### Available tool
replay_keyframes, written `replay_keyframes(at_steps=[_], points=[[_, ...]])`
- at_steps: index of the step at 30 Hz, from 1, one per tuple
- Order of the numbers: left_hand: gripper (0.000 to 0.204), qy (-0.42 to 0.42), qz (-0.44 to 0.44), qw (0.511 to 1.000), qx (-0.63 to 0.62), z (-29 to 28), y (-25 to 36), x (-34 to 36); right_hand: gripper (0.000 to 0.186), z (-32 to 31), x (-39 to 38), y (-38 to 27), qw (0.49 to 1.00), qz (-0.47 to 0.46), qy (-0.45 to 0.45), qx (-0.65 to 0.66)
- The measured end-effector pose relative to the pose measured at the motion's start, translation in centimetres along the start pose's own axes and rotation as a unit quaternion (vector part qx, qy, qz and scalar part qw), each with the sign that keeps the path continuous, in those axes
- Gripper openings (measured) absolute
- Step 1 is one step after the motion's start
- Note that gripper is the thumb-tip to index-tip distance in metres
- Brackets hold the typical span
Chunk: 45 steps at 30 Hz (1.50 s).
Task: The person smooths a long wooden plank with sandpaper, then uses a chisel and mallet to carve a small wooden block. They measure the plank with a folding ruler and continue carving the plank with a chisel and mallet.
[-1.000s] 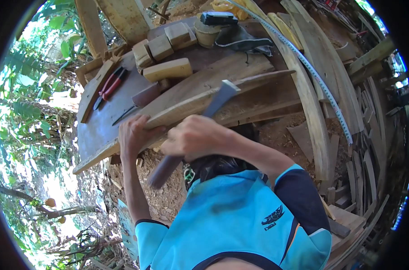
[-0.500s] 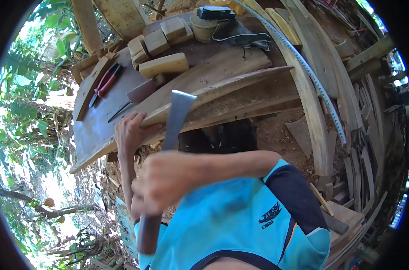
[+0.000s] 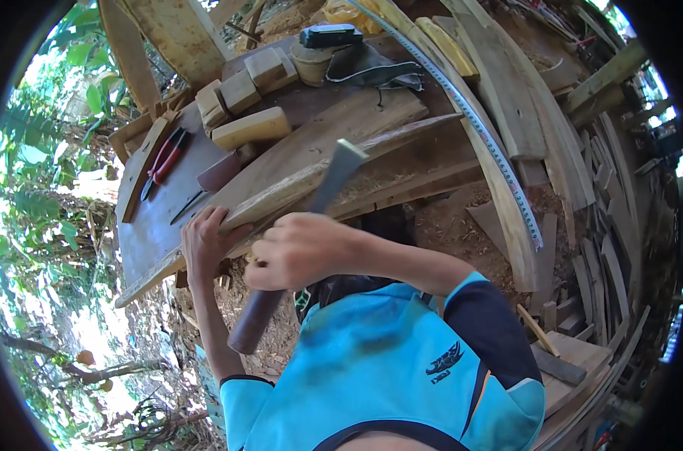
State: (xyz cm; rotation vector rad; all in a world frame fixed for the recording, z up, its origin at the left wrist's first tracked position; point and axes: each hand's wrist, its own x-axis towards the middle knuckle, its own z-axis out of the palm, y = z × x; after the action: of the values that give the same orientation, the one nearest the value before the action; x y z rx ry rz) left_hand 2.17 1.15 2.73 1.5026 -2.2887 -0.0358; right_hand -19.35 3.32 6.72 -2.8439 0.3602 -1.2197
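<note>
My right hand [image 3: 300,252] is wrapped round a chisel [image 3: 335,178] with a broad, flat steel blade and a thick dark handle that sticks out below my fist. Its blade points away from me, and its tip shows over a long curved plank [image 3: 274,197]; whether they touch I cannot tell. The plank stands on edge along the near side of the workbench. Nearer its left end, my left hand [image 3: 204,242] grips the plank, fingers over the top edge.
On the bench [image 3: 142,248] lie red-handled pliers [image 3: 163,165], several wood blocks [image 3: 251,128], a cup-shaped container [image 3: 311,64] and dark cloth [image 3: 375,68]. A measuring tape [image 3: 469,113] stretches along a curved timber [image 3: 507,207] at right. Offcuts [image 3: 612,263] are stacked beyond.
My right hand and the chisel have moved forward, away from my body, toward the plank, and the blade tip has shifted right. My left hand keeps its hold on the plank.
</note>
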Motion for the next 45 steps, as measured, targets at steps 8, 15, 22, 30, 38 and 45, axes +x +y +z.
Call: replay_keyframes(at_steps=[8, 15, 22, 30, 38, 45], points=[[0.036, -0.012, 0.019, 1.0, -0.02, -0.4, -0.6, 0.6, 0.01, 4.1, -0.3, 0.2, 0.995, 0.027, -0.097, -0.01], [0.035, -0.035, 0.025, 0.999, -0.001, -0.2, -0.7, 0.5, 0.008, 1.9, -1.9, 2.4, 0.985, 0.12, -0.105, -0.06], [0.038, -0.051, 0.029, 0.997, -0.051, -0.6, -1.2, 1.0, 0.014, 1.2, -3.1, 1.7, 0.992, 0.083, -0.098, -0.022], [0.036, -0.043, 0.029, 0.999, -0.018, -0.5, -0.8, 0.6, 0.017, -0.4, -0.2, 1.6, 0.996, 0.093, -0.003, -0.009], [0.037, -0.034, 0.016, 0.999, -0.025, -0.6, -1.1, 0.4, 0.01, 7.8, 2.3, -2.8, 0.995, -0.03, -0.082, 0.054], [0.037, -0.05, 0.027, 0.998, -0.026, -0.5, -1.1, 1.1, 0.012, 8.2, 2.5, -2.7, 0.996, -0.001, -0.067, 0.055]])
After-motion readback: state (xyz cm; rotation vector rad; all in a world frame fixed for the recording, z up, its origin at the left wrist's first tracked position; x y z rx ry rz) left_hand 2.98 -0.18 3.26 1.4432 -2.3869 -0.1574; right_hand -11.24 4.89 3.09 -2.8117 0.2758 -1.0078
